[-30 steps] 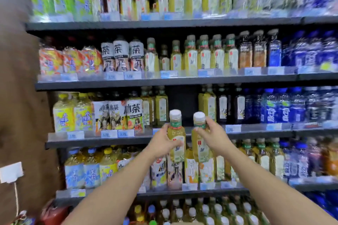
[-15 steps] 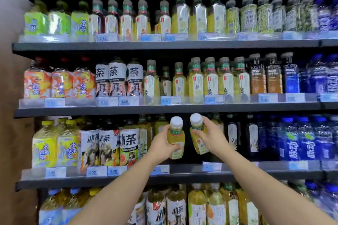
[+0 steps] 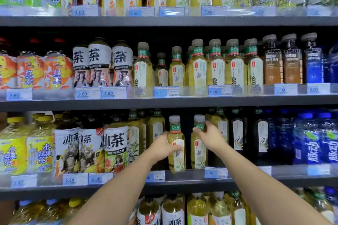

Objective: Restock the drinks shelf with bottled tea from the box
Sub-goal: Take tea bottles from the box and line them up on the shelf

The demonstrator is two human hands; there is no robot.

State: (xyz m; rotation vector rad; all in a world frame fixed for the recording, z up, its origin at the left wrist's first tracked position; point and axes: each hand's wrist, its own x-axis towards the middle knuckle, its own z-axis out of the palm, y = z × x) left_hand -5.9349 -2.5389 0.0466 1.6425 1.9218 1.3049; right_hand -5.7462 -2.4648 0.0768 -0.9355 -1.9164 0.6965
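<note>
Head view: the drinks shelf (image 3: 182, 177) has a dark gap, and both teas now stand in it near the front edge. A moment ago I held them up in the air. My left hand (image 3: 161, 149) wraps round the left bottle (image 3: 177, 159); my right hand (image 3: 210, 138) grips the right bottle (image 3: 199, 153) by its neck. So two more are nearly stocked.

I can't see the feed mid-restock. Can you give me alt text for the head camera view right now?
The left hand grips the body of the left tea bottle and the right hand grips the neck of the right tea bottle, both upright at the front of the drinks shelf. Rows of bottled drinks with price tags fill the shelves around them.
</note>
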